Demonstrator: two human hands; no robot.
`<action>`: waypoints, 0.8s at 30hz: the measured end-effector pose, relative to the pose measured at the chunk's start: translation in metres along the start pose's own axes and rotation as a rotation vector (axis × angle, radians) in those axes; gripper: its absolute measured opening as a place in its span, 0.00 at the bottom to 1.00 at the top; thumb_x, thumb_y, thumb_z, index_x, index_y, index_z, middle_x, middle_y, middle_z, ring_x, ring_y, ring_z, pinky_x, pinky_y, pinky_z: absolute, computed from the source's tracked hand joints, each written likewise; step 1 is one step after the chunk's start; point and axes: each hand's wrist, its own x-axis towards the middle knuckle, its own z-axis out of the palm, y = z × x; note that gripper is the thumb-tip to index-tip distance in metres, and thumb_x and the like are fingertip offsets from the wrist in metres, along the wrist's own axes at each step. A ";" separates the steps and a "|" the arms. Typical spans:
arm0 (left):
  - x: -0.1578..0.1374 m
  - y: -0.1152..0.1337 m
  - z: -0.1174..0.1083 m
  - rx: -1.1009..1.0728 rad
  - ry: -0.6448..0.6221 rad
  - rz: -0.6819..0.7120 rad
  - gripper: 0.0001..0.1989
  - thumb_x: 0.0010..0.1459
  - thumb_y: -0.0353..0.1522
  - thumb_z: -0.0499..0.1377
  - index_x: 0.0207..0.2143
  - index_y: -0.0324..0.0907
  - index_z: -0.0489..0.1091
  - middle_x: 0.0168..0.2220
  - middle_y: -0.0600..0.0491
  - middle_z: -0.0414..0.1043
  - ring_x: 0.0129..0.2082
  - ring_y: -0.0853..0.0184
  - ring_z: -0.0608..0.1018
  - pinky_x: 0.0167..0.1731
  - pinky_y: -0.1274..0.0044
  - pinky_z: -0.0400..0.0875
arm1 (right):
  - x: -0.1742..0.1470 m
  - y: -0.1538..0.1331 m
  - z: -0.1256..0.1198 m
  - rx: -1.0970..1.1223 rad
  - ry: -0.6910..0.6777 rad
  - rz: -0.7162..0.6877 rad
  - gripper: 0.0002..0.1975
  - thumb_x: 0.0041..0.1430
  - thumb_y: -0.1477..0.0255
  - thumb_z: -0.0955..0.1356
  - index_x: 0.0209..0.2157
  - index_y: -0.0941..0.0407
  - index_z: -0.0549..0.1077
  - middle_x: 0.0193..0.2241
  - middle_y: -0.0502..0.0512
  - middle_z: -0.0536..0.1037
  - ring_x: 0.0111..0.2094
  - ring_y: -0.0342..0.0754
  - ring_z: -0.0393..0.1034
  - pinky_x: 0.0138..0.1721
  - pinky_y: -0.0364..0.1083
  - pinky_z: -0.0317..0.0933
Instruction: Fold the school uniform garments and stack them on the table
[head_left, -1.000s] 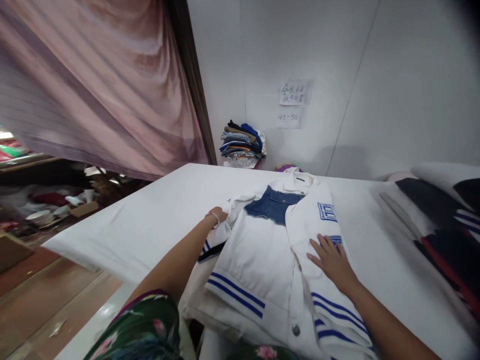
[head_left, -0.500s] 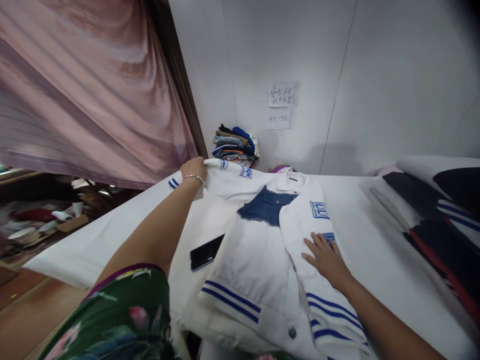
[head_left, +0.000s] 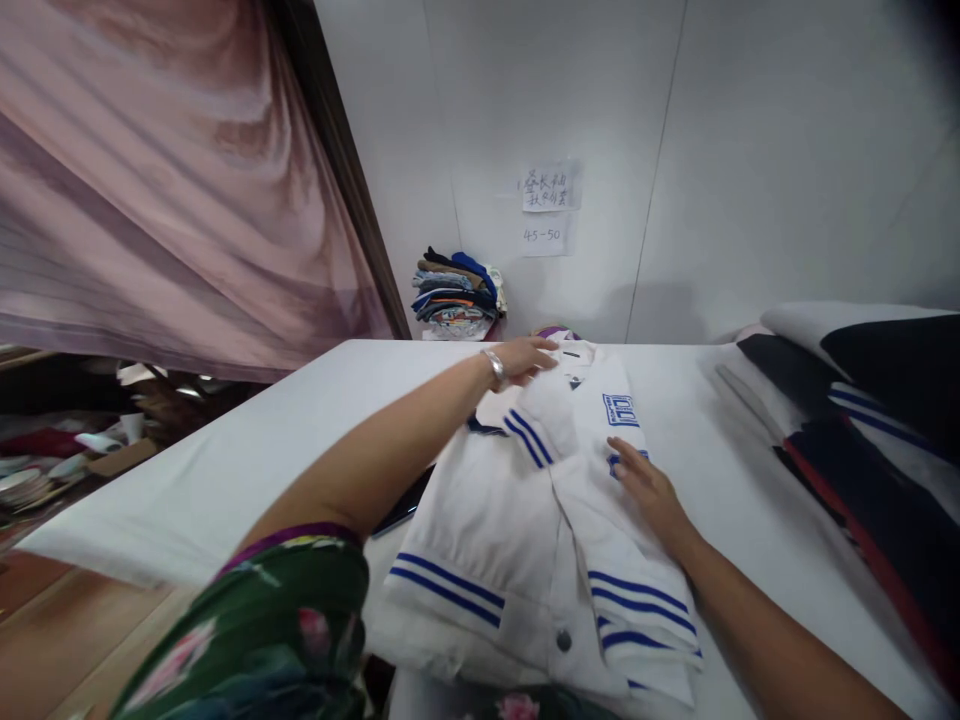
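Note:
A white jacket (head_left: 480,520) with blue-striped cuffs and hem lies front up on the white table, its collar away from me. Its left-side sleeve (head_left: 551,410) is folded inward over the chest, mostly covering the denim patch. My left hand (head_left: 525,362), slightly blurred, rests at the folded shoulder near the collar with fingers stretched out. On the other sleeve, beside blue lettering (head_left: 619,410), my right hand (head_left: 649,492) is open, fingers apart; whether it touches the cloth is unclear. A black phone (head_left: 397,512) shows partly behind my left arm and the jacket's edge.
Folded clothes (head_left: 457,295) are stacked at the back against the wall. Another pile of dark and white garments (head_left: 862,460) lies on the right. A pink curtain (head_left: 187,180) hangs at the left, above cluttered items (head_left: 75,460). Two handwritten papers (head_left: 550,205) are on the wall.
My left hand has swung right, bringing the outstretched sleeve across the jacket's chest. The right hand stays near the other sleeve. The camera view has shifted slightly.

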 end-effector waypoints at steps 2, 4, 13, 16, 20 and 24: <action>-0.011 -0.006 0.048 -0.373 -0.284 -0.071 0.25 0.53 0.27 0.59 0.55 0.42 0.63 0.39 0.50 0.75 0.34 0.66 0.78 0.34 0.71 0.75 | 0.000 -0.009 -0.004 0.309 -0.028 0.039 0.38 0.59 0.46 0.57 0.64 0.52 0.52 0.59 0.62 0.66 0.56 0.56 0.65 0.54 0.58 0.61; -0.025 -0.014 0.091 -0.450 -0.330 -0.070 0.26 0.57 0.26 0.56 0.58 0.42 0.59 0.47 0.46 0.73 0.39 0.65 0.79 0.35 0.71 0.76 | -0.001 -0.015 -0.007 0.485 -0.073 0.120 0.40 0.58 0.45 0.55 0.66 0.52 0.47 0.56 0.62 0.69 0.51 0.56 0.69 0.50 0.57 0.65; -0.067 -0.078 0.089 0.142 0.106 0.260 0.18 0.59 0.29 0.55 0.52 0.47 0.67 0.58 0.51 0.66 0.50 0.64 0.74 0.44 0.73 0.75 | -0.003 -0.006 0.003 0.566 -0.029 0.372 0.51 0.50 0.62 0.73 0.67 0.51 0.40 0.45 0.54 0.77 0.46 0.51 0.73 0.48 0.51 0.68; -0.080 -0.115 0.042 0.429 0.235 0.187 0.21 0.56 0.29 0.55 0.53 0.44 0.67 0.61 0.49 0.62 0.59 0.60 0.66 0.58 0.67 0.63 | -0.006 -0.011 0.005 0.456 -0.031 0.315 0.47 0.51 0.62 0.72 0.67 0.53 0.46 0.35 0.51 0.80 0.39 0.52 0.74 0.44 0.51 0.69; -0.112 -0.160 0.001 0.871 0.293 -0.064 0.25 0.59 0.34 0.54 0.59 0.39 0.60 0.64 0.44 0.56 0.62 0.56 0.61 0.59 0.66 0.59 | -0.006 -0.025 0.002 0.490 0.047 0.237 0.39 0.51 0.63 0.71 0.63 0.53 0.57 0.24 0.45 0.76 0.29 0.47 0.72 0.38 0.48 0.68; -0.146 -0.184 -0.006 0.948 0.260 -0.153 0.26 0.60 0.37 0.53 0.60 0.39 0.58 0.62 0.45 0.59 0.58 0.55 0.65 0.56 0.67 0.61 | 0.006 -0.039 -0.002 0.712 0.134 0.211 0.30 0.47 0.69 0.72 0.55 0.51 0.68 0.34 0.48 0.79 0.33 0.45 0.73 0.38 0.45 0.69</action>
